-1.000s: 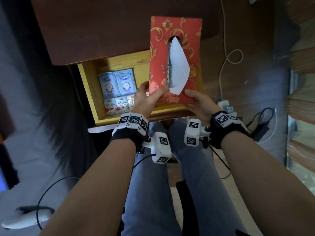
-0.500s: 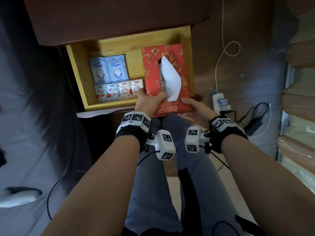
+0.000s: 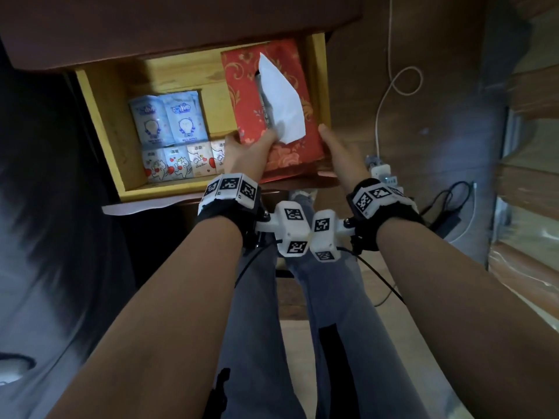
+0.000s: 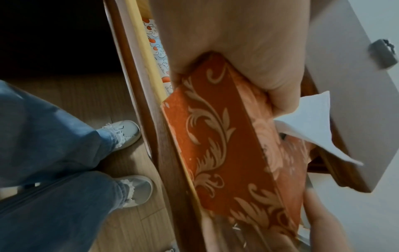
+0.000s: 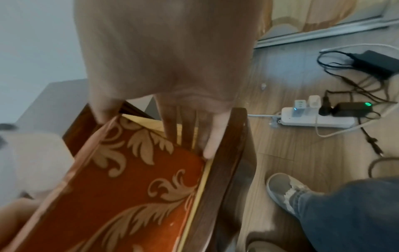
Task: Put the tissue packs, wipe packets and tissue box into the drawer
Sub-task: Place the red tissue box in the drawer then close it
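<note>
Here, line by line, what I see from my station:
Box: the red cardboard tissue box with gold scrollwork (image 3: pixel 273 110) sits in the right half of the yellow wooden drawer (image 3: pixel 99 116), its near end tilted up over the front rim, a white tissue (image 3: pixel 279 101) poking out.
Left hand: my left hand (image 3: pixel 246 152) grips the box's near left corner, thumb on top.
Right hand: my right hand (image 3: pixel 338 149) lies flat-fingered along the box's right side; fingertips blurred.
Packs: pale blue wipe packets (image 3: pixel 168 119) and cartoon-printed tissue packs (image 3: pixel 178 161) lie at the left, the rightmost pack hidden by my wrist.
</note>
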### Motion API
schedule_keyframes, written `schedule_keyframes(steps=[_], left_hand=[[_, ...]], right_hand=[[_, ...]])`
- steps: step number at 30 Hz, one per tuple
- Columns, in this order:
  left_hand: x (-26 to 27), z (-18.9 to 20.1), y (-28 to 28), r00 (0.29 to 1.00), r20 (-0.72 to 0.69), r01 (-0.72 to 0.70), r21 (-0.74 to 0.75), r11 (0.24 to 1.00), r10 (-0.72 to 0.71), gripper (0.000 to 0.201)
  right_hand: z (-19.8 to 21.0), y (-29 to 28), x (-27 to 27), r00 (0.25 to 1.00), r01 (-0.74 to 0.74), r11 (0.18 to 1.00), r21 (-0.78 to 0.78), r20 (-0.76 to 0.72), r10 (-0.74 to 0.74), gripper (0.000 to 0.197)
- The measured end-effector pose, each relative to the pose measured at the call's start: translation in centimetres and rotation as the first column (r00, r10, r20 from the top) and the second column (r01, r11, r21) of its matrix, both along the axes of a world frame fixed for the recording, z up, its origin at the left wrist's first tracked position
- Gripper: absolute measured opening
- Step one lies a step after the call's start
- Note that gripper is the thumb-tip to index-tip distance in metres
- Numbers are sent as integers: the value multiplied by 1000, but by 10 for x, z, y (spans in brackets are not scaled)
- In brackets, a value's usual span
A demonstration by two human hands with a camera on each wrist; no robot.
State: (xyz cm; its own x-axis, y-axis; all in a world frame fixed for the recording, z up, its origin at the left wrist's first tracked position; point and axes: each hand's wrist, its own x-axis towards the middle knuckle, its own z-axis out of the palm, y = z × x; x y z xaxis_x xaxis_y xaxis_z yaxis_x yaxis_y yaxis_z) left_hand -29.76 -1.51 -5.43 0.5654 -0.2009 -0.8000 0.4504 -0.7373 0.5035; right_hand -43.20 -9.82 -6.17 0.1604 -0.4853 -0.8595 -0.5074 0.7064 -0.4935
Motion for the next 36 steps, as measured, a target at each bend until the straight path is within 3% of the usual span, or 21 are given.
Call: schedule_keyframes(steps=[4,7,10,18,28,36], left_hand=[[0,-13,-4,999,-14,-37,-47,998,36,77],[4,-25,-10,998,-25,-61,-88,994,59,64],[8,-35,-18,998,1,-67,-74,995,67,58],[8,-65,-22,998,44,33,34,999,-35,76],[-1,-88,-24,976,-33,215,61,975,-213,69],[-1,-89,-24,938,16,342,94,935,-345,67]], right_hand=[[-23,-8,-5,988,-72,954,-290,-151,28,26],[-36,-15,-3,973,-163,897,-411,-218,77,27],[-47,-19,2,966,-198,898,-393,-235,110,27],[-60,-22,1,991,-72,929,-363,-135,24,24],[-71,-22,-2,996,-2,932,-363,-79,-28,17],[-74,-22,-2,995,-3,916,-401,-88,-36,18]])
